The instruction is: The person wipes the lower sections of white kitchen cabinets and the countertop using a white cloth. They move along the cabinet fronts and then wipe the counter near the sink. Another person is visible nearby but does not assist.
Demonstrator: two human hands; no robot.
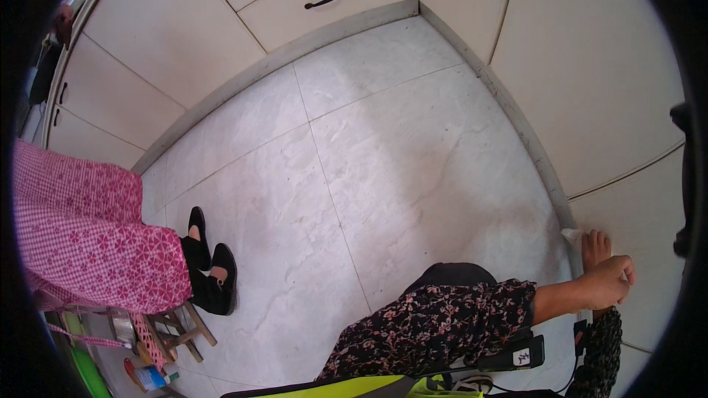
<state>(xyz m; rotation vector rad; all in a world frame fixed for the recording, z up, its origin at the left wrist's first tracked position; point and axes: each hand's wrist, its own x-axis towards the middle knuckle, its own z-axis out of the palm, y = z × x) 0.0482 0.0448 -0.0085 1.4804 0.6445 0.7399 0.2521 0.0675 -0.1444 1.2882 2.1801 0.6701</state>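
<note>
My right hand point(596, 247) is at the foot of the pale cabinet front on the right. A small white piece of tissue or cloth point(572, 235) juts out beside its fingers, and the rest of it is hidden. My left hand point(605, 283) crosses over my right wrist with its fingers curled. It is close to the cuff of my dark right sleeve point(602, 337); whether the fingers grip anything is hidden. A black floral sleeve point(431, 326) covers my left arm.
Another person in a pink checked apron point(105, 243) and black shoes point(224, 265) is at the left. Behind them are a wooden stool point(185, 331) and a bottle point(152, 378). Cabinets with a black drawer handle point(324, 0) border the tiled floor point(332, 177). A black device point(511, 355) with a cable is below my arm.
</note>
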